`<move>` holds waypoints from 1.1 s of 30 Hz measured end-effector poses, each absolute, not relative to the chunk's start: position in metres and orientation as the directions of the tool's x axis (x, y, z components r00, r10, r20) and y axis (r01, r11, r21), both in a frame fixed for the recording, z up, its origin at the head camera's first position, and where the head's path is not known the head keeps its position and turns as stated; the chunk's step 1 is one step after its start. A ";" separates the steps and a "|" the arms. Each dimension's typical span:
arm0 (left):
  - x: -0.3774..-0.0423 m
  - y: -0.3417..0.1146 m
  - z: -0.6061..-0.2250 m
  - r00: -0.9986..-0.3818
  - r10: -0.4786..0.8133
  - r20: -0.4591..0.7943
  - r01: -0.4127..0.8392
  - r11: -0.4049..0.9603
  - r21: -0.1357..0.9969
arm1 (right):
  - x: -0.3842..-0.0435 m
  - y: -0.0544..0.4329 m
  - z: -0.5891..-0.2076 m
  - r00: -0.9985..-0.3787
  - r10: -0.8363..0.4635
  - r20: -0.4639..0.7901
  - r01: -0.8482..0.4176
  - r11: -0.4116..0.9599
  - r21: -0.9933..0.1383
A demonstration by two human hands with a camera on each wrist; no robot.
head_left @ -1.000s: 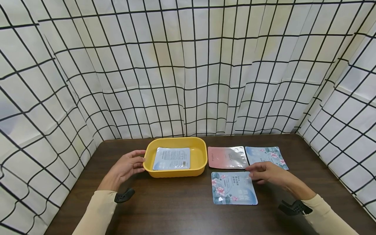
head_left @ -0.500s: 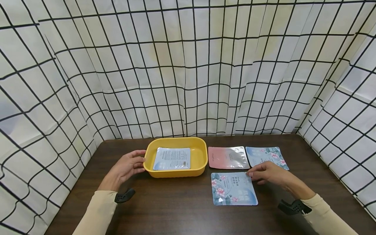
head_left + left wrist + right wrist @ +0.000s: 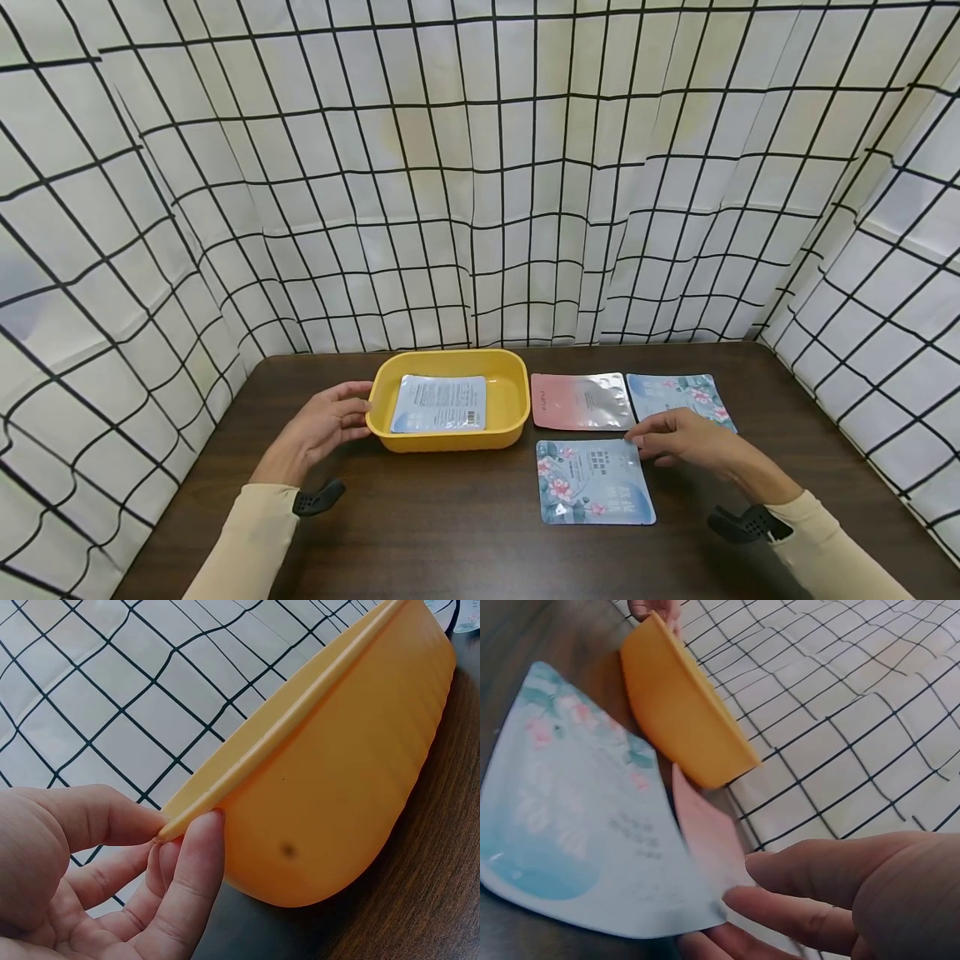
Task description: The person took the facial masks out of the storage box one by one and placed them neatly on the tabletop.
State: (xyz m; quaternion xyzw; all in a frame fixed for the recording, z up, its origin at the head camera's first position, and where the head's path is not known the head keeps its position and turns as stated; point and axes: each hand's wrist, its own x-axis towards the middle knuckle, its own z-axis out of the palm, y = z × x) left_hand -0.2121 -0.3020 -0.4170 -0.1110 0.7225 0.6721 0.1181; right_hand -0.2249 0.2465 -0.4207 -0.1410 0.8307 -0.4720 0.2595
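My left hand [image 3: 332, 423] pinches the left rim of a yellow plastic tray [image 3: 322, 780]; thumb and fingertips close on the edge in the left wrist view. Inside the tray lies a pale blue packet [image 3: 439, 406], printed back side up. With my right hand [image 3: 686, 442] I hold the upper right corner of a blue sheet mask packet [image 3: 596, 483] with pink flowers. In the right wrist view this packet [image 3: 585, 817] looms large and slightly bowed, its corner at my fingertips.
On the dark wooden table [image 3: 450, 533], a pink and silver packet [image 3: 582, 402] lies right of the tray. Beyond my right hand is another blue floral packet [image 3: 682, 396], partly covered by the hand. A white curtain [image 3: 480, 183] with black grid lines surrounds the table.
My right hand and the floral packet have shifted very slightly left. My left hand and the tray stay where they were.
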 end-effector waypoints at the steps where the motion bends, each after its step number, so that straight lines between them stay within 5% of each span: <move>1: -0.212 -0.302 -0.417 -0.947 -0.002 -0.320 -0.319 0.073 0.945 | -0.226 0.245 -0.419 -0.827 -0.480 -0.292 0.003 0.516 -0.857; 33: -0.212 -0.302 -0.416 -0.946 -0.013 -0.324 -0.324 0.080 0.943 | -0.266 0.170 -0.378 -0.831 -0.534 -0.154 -0.051 0.350 -0.936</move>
